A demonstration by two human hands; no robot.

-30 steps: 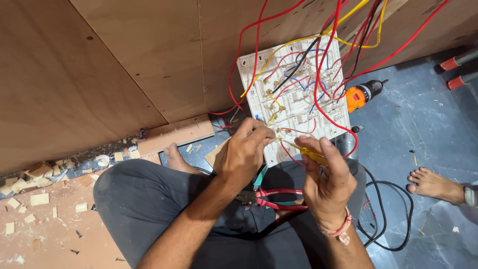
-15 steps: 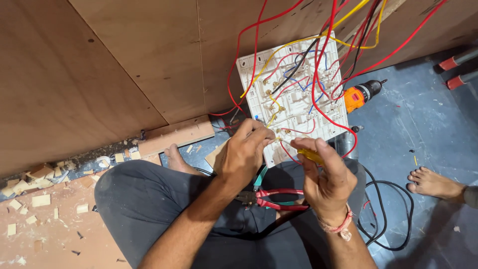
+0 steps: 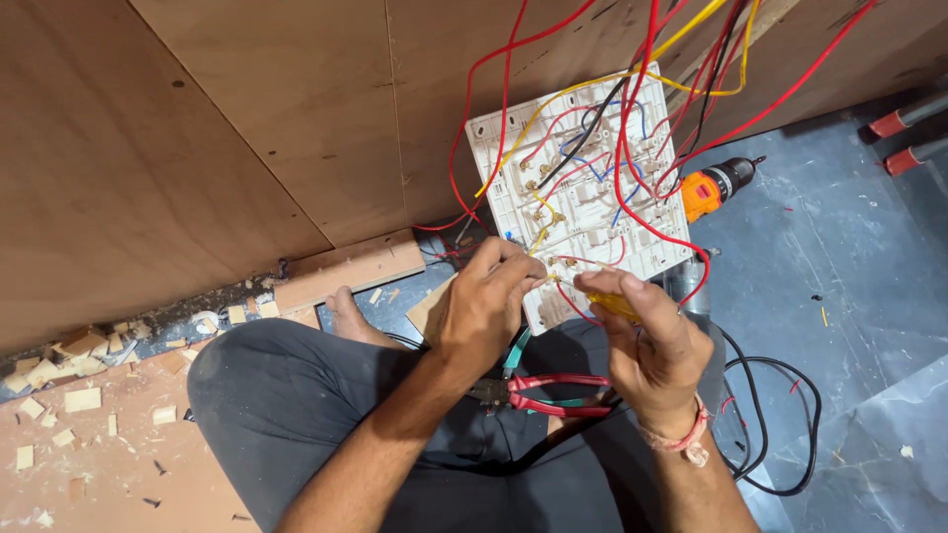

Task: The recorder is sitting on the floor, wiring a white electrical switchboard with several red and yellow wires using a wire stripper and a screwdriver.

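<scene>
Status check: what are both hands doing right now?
Left hand pinching a wire at the white switch panel. Right hand holds a yellow-handled tool. Red wires cross the panel.

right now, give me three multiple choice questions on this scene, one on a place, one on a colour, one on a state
1. Where do the red-handled pliers lie?
A. on the person's lap
B. on the wooden panel
C. beside the drill

2. What colour is the drill body?
A. green
B. orange
C. white

3. What is the right hand doing?
A. resting open on the floor
B. gripping the drill
C. holding a yellow-handled tool at the switch board

Answers:
1. A, the pliers rest on the dark trousers between the two forearms.
2. B, the drill behind the white switch board is orange with a black front.
3. C, its fingers close round the yellow-handled tool, tip by the board's lower edge, where the left hand also pinches.
</scene>
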